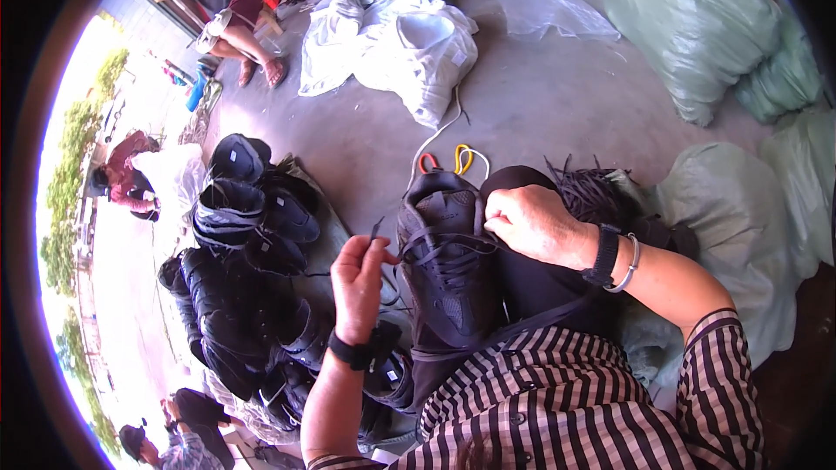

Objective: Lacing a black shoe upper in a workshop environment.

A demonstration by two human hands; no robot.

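Observation:
A black sneaker [448, 270] rests on my lap, its toe toward me and its lace crossed over the tongue. To the left of it, my left hand [357, 283] pinches a dark lace end that sticks up between thumb and fingers. My right hand [540, 222] is closed at the sneaker's right collar, with the black shoelace [475, 245] running into its fingers. A bundle of loose black laces [592, 191] lies just beyond my right wrist.
Many black shoes [235, 296] are heaped at my left. Red [427, 162] and yellow [464, 157] loops with a white cord lie beyond the sneaker. White sacks [392, 52] stand ahead, pale green sacks [697, 26] at right. A seated person [226, 9] is at far left.

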